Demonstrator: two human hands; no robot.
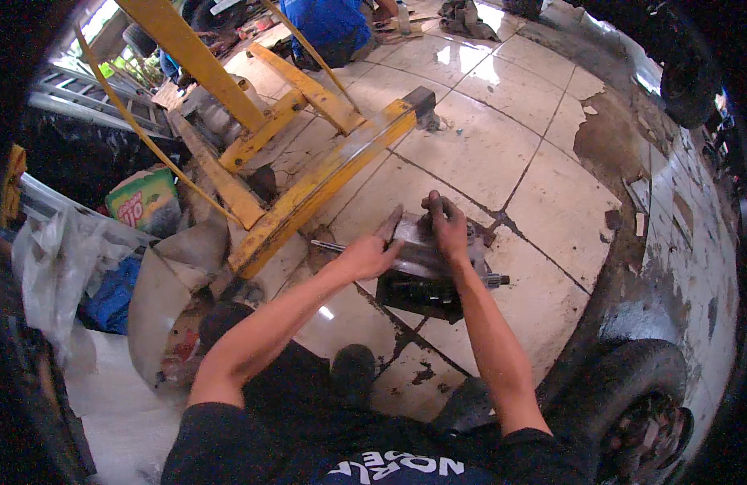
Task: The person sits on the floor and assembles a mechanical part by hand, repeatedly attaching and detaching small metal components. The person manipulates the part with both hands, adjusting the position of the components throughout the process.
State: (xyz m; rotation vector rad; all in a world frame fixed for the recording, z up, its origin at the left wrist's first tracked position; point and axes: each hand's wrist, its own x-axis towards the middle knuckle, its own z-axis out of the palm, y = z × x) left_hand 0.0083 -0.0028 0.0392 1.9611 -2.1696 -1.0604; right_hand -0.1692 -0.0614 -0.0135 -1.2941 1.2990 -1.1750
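A grey metal gearbox-like housing (418, 234) sits on the tiled floor in front of me. A thin shaft (328, 246) sticks out on its left and a toothed, splined shaft (496, 280) on its right. My left hand (372, 255) lies against the housing's left side, fingers stretched out along it. Over its upper right part, my right hand (448, 231) has its fingers drawn together. Whatever those fingers may pinch is too small or hidden to make out. On the near side, a glossy black part (422, 295) lies below the housing.
A yellow steel frame (325, 186) with a long floor beam stands ahead left. A tyre (632, 388) is close at my right. Clear plastic sheeting (54, 271), a green-and-yellow carton (145, 202) and a metal ladder (98, 109) are at left. A person in blue (329, 28) crouches farther off.
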